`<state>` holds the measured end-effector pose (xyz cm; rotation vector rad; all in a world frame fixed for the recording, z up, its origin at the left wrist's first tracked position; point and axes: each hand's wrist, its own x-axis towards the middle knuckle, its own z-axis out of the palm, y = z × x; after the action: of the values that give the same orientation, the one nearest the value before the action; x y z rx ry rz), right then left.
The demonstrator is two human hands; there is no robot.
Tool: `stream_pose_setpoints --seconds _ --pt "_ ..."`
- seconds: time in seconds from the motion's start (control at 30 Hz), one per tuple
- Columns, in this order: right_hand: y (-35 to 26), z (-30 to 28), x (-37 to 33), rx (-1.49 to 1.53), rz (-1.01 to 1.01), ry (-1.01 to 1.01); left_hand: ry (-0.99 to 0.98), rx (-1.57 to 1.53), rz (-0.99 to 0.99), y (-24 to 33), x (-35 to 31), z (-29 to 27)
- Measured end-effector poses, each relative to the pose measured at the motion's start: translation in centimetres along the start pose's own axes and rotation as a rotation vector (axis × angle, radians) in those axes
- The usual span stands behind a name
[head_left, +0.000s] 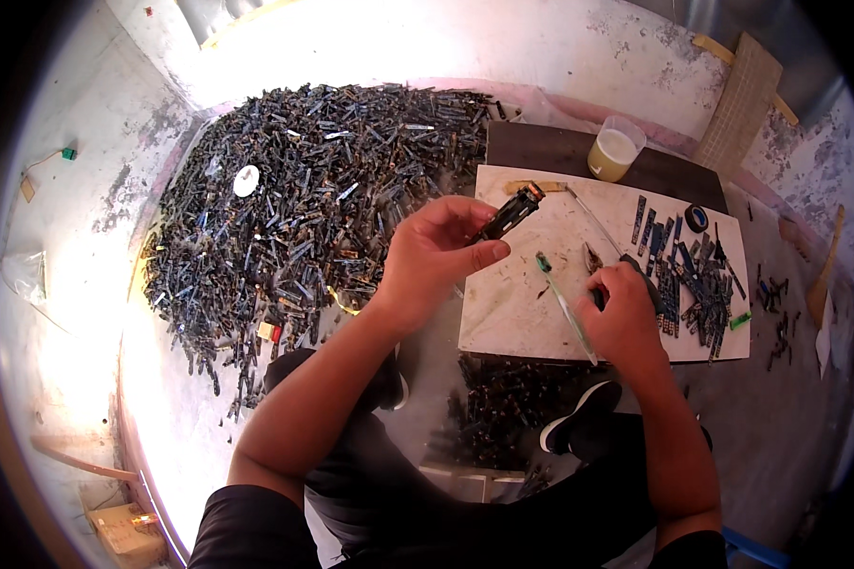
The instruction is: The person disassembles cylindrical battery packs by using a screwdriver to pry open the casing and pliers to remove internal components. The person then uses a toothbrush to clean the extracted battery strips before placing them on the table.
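The left hand (436, 254) pinches a slim dark module (510, 214) between thumb and fingers, its far end jutting toward two o'clock; any lettering is too small to read. Between three and four o'clock, the right hand (624, 311) curls by pliers (591, 256), its grip unclear. A dark heap (304, 209) sits at nine o'clock

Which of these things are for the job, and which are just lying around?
Probably for the job:
- dark slim part, held in the left hand
- pliers and screwdriver, by the right hand
- toothbrush and dark strips, on the board

Seemingly just lying about:
- white disc, on the heap of dark parts
- cardboard box, lower left
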<state>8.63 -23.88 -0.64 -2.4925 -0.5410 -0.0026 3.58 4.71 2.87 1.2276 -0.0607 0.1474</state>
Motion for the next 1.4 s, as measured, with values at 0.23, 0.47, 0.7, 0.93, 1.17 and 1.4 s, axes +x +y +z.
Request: stream_pose_setpoints --seconds 0.23,0.47,0.7,0.93,1.17,1.4 --pt "0.3 -0.4 0.0 -0.012 0.013 0.049 -0.010 0.065 -0.011 0.2 -0.2 0.2" --pt "0.1 -0.9 -0.5 -0.037 0.051 -0.026 -0.190 -0.126 -0.071 0.2 -0.7 -0.4" --pt "2.1 -2.0 0.2 -0.050 0.078 0.034 -0.132 -0.203 -0.210 -0.6 -0.3 -0.9" --pt "1.0 -2.4 -0.6 -0.179 0.158 -0.098 -0.063 -0.235 -0.561 -1.2 -0.1 0.0" --pt "1.5 -1.1 -0.7 -0.299 0.100 -0.068 -0.162 -0.372 -0.504 -2.2 -0.5 0.2" --pt "0.5 -3.0 0.6 0.221 0.374 -0.121 -0.124 -0.383 -0.422 -2.1 -0.6 -0.1"
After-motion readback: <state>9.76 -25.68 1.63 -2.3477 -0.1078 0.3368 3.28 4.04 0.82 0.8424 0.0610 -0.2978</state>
